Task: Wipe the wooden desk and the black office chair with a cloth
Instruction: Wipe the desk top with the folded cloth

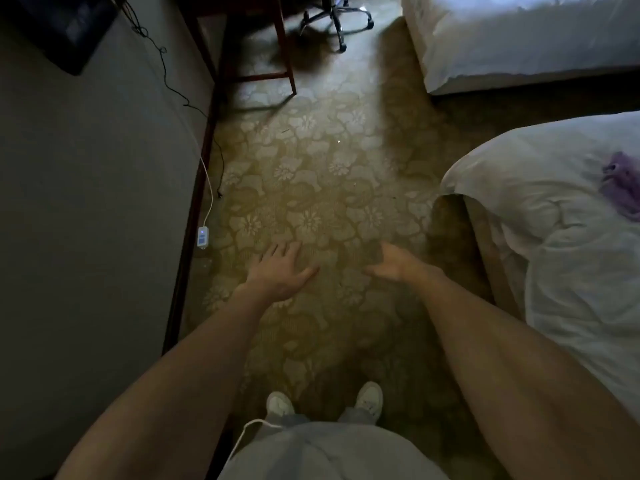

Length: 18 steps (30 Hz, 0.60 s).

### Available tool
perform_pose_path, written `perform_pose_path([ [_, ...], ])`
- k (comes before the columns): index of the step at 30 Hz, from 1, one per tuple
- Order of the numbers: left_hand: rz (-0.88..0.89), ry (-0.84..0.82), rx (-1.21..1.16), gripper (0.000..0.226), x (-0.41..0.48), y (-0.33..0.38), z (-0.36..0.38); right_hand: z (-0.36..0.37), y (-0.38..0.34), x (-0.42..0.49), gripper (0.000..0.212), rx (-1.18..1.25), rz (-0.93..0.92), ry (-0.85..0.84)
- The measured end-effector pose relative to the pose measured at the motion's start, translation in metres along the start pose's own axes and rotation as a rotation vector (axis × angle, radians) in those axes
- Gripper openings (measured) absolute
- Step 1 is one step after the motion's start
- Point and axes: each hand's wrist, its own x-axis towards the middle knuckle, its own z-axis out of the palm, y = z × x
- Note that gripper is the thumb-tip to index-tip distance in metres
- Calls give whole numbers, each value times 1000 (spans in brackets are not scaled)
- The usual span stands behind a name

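Olive-gold floral carpet (311,168) fills a dim room as a person stands in the aisle between a grey wall (97,202) and two white-covered beds, the near bed (554,271) at the right and the far bed (519,46) beyond it. At the top of the view, only the legs of the wooden desk (285,53) and the wheeled base of the black office chair (337,15) show, both well apart from the person. With no cloth in hand, the wiping looks not yet begun. A crumpled purple cloth (621,181) lies on the near bed at the right edge, out beyond the right arm. Both arms reach forward over the floor. The left hand (277,271) is spread palm down with fingers straight, the right hand (393,263) hangs relaxed with fingers loose, and neither holds anything. A white power adapter (203,236) and its cords lie on the carpet against the wall. Likely hazards from here: setting off for the desk empty-handed and leaving the cloth on the bed, catching a foot in the loose cords in the poor light, or the chair rolling away on its castors under a firm wipe.
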Motion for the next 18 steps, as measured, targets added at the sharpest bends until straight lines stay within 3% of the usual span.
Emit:
perform_pose_path([
  [3, -36, 1, -11, 87, 11, 9, -7, -16, 0, 10, 60, 115, -39, -7],
  [13, -74, 50, -135, 88, 76, 9, -26, -48, -15, 72, 78, 302, -70, -12],
  [18, -73, 15, -177, 89, 119, -3, -36, -62, -28, 112, 106, 347, -31, -39],
])
